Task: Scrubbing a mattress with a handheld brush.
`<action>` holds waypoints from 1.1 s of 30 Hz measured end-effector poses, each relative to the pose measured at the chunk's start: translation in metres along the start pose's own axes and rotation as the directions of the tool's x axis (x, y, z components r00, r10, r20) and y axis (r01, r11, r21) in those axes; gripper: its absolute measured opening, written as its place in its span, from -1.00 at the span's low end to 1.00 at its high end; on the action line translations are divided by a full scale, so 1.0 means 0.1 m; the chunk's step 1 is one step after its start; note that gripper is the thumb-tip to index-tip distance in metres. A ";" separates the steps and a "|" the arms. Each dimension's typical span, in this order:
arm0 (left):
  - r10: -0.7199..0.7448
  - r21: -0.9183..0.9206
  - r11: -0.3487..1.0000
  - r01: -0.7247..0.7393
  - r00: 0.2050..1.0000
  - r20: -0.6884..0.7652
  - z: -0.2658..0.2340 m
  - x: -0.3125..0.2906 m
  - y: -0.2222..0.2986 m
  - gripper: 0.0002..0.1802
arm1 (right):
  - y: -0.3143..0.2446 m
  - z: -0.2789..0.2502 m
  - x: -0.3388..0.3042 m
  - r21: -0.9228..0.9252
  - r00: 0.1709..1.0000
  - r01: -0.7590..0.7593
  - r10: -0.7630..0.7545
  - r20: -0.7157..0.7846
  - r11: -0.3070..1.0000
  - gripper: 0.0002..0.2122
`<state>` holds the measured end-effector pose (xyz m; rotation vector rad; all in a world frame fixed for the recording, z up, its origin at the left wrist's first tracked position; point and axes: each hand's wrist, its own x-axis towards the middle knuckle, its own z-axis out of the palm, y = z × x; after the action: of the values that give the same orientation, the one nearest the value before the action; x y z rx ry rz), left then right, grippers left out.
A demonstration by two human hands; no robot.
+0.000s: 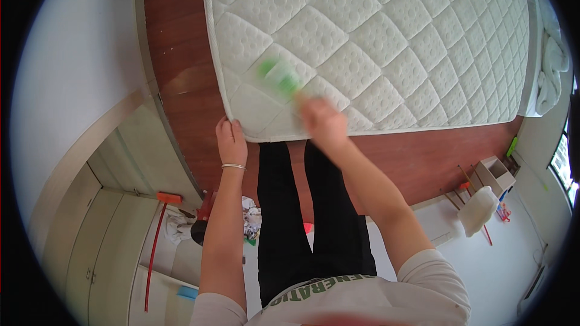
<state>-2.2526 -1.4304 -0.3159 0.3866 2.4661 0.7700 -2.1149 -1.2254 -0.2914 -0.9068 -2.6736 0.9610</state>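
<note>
A white quilted mattress (344,42) with a diamond pattern fills the upper middle. At its near left corner, my left hand (231,139) has its fingers closed over the edge. My right hand (326,124) is closed round the handle of a green-and-white handled tool (281,78). The tool's head is over the mattress top near that corner. Motion smears both the head and my right hand, so the tool's exact kind and whether it touches the fabric cannot be made out.
The mattress lies on a reddish-brown wooden base (181,84). An orange-headed broom (158,235) leans at the lower left, by pale cabinets (99,259). A chair with a pale seat (481,211) and a small shelf box (495,175) are at the right. Bedding (551,66) lies far right.
</note>
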 end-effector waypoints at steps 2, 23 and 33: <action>0.032 0.039 0.999 -0.035 0.996 0.078 -0.08 -0.04 -0.02 -0.66 | 0.00 0.07 0.04 -0.076 0.929 -0.360 0.349 -0.126 0.930 -0.73; -0.172 0.379 0.924 -0.051 0.830 0.530 -0.50 0.24 0.30 -0.60 | -0.41 -0.51 -0.37 0.611 0.682 -0.501 0.714 -0.157 0.613 -0.71; 0.574 0.502 0.504 -0.703 0.707 0.413 0.23 0.46 0.99 -0.32 | 0.18 -0.48 -1.01 0.458 0.394 -0.748 0.876 -0.277 0.481 -0.68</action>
<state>-2.2669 -1.3222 -0.2916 1.6426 2.2902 0.0725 -2.0089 -1.2485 -0.2596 -2.1590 -1.4973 0.9863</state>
